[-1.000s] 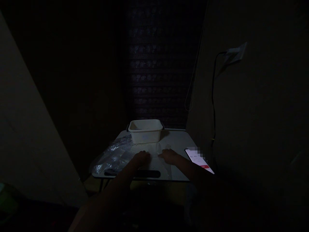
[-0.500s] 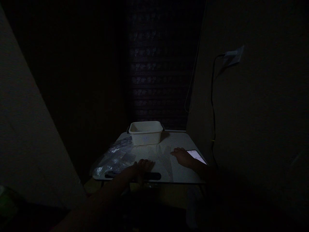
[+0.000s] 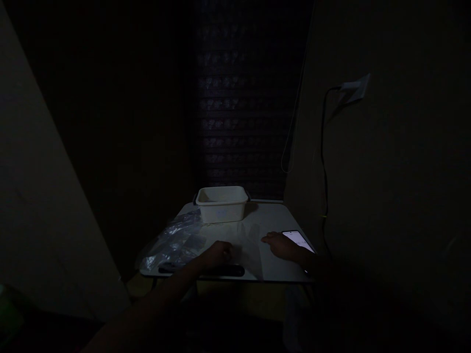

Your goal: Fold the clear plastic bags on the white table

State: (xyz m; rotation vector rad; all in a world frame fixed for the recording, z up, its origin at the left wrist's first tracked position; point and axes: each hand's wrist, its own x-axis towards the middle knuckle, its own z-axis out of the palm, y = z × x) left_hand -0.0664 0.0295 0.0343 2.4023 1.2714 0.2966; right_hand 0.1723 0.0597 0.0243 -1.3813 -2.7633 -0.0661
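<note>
My left hand point(image 3: 220, 252) is over the front of the small table, fingers curled in; the dark keeps me from seeing what they hold. To the right, my right hand point(image 3: 281, 246) rests low over the tabletop, fingers drawn together and pointing left, their tips unclear. Between the hands lies a faint greyish patch point(image 3: 250, 255) with a straight right edge, perhaps clear plastic film. Beside my right hand a phone point(image 3: 292, 236) glows with a lit screen, partly covered by that wrist. Crumpled clear plastic bags point(image 3: 172, 245) lie left of my left hand.
A white plastic tub point(image 3: 222, 212) with dark side handles stands at the back of the table point(image 3: 274, 213). A black slot or bar point(image 3: 228, 270) runs along the front edge. On the right wall a cable point(image 3: 323, 162) hangs from a socket point(image 3: 355, 90). The room is very dark.
My left hand has gone from flat, spread fingers to curled ones, staying near the same place. My right hand has barely shifted. The view has tilted very slightly.
</note>
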